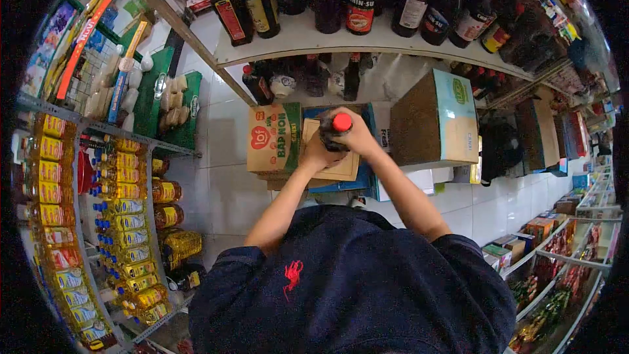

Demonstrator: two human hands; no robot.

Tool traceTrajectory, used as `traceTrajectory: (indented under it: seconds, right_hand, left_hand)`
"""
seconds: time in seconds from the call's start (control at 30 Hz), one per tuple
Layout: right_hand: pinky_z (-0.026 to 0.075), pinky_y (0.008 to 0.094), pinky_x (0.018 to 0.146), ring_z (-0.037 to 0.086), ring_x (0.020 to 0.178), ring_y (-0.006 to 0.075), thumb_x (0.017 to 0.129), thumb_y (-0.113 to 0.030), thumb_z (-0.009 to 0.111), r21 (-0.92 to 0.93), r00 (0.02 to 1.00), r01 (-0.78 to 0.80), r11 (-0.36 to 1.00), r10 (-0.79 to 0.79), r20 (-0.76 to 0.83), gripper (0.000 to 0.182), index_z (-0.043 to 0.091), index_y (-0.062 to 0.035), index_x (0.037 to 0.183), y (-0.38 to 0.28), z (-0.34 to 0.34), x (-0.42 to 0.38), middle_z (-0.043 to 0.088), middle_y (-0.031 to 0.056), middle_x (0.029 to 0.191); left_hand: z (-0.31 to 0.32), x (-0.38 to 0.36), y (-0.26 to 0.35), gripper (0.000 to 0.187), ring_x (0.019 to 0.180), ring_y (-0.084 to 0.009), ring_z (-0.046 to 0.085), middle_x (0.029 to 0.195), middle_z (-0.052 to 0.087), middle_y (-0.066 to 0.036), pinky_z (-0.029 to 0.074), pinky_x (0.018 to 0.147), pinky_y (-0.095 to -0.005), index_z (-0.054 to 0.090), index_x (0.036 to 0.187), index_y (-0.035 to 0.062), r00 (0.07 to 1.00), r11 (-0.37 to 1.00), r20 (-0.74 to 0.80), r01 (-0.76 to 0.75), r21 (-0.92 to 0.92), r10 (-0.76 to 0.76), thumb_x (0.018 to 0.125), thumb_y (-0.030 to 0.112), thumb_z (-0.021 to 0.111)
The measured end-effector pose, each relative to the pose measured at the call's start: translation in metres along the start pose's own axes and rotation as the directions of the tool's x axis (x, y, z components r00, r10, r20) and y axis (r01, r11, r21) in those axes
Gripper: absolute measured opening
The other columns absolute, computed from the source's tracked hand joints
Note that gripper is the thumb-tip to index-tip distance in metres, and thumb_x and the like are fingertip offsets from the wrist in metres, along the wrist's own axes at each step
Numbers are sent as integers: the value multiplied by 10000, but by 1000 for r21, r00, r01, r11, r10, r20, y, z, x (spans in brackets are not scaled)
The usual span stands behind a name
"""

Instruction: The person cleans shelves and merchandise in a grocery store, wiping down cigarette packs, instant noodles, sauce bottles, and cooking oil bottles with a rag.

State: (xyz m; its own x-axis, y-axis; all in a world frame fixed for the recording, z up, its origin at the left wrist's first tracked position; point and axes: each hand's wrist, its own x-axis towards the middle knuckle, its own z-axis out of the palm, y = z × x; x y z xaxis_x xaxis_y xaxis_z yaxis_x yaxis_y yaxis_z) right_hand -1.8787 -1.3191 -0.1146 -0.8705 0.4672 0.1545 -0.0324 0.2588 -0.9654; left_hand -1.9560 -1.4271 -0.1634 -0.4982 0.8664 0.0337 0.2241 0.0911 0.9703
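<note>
A dark bottle with a red cap (342,122) is held upright in front of me, between both hands. My left hand (318,153) wraps the bottle's lower left side. On the upper right side my right hand (358,136) closes around it, close to the cap. The bottle's label is hidden by my fingers. Beneath my hands lies a brown cardboard box (345,170), over a blue crate or box (370,124). To the left of it stands a carton printed "BAP NON" (270,134).
Dark sauce bottles (360,10) line the shelf ahead (314,46), with more bottles (257,85) below. A tall cardboard box (429,121) stands at right. Yellow oil bottles (128,206) fill the left racks. A glass-shelved rack (557,255) stands at far right.
</note>
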Motion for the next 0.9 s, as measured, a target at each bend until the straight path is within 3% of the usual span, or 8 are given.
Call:
traceTrajectory:
  seconds: [0.07,0.13,0.23,0.3,0.47,0.6,0.8,0.9]
  right_hand:
    - [414,277,754,516,795,141,577,-20,683,19,982,22,1000,-18,-188,390,479,-17,909,9,22,-11,556,60,822]
    - [432,292,744,557,815,227,590,-118,735,-79,879,-48,996,5,-476,441,487,-23,942,4,31,-19,562,122,878]
    - [426,302,770,556,863,222,669,-108,691,-32,932,36,999,-45,-359,422,479,-18,1023,-7,18,-30,571,122,921]
    - [418,299,797,545,917,218,763,-57,585,-106,936,180,978,-203,-287,306,499,-7,1052,-5,3,-37,562,126,1005]
    - [429,301,774,553,901,216,803,-90,547,4,938,130,992,-121,-325,217,542,14,994,-23,-32,-28,579,120,973]
    - [438,278,723,558,824,156,788,-181,587,-176,997,65,982,-56,59,289,543,21,990,-49,-31,-2,601,83,909]
    - [427,264,721,544,756,117,803,-214,569,342,875,-483,806,426,230,292,554,8,992,-59,-35,8,602,29,858]
    - [407,276,807,531,874,155,837,-257,504,447,913,-394,803,397,92,348,531,-4,1075,6,-23,4,561,50,999]
  left_hand:
    - [4,4,-8,586,870,-204,549,956,567,-101,443,735,-325,477,1022,45,996,997,-71,-65,-53,61,534,235,742]
    - [2,7,-15,677,928,-233,537,1006,551,-119,438,766,-341,438,1089,44,988,965,98,-136,226,116,525,247,751]
    - [8,5,-23,793,993,-259,511,1082,517,-139,417,827,-347,371,1188,52,998,989,19,70,-133,-68,524,254,755]
    - [5,2,-12,824,1008,-264,502,1106,502,-142,404,851,-343,344,1216,48,998,999,31,50,-13,-50,530,247,754]
    - [6,4,-22,875,1037,-264,480,1138,478,-150,379,891,-335,292,1260,23,1000,998,28,-13,55,12,540,221,749]
    - [3,2,-5,816,1030,-252,482,1106,492,-141,380,888,-335,343,1200,7,996,993,83,30,112,-39,531,218,759]
    - [1,-4,-14,770,987,-241,495,1033,513,-109,394,863,-344,377,1142,12,990,987,44,131,90,-135,516,226,770]
    - [0,-3,-7,860,1140,-278,381,1185,442,-142,279,970,-369,370,1192,14,989,988,56,130,85,-135,504,329,779]
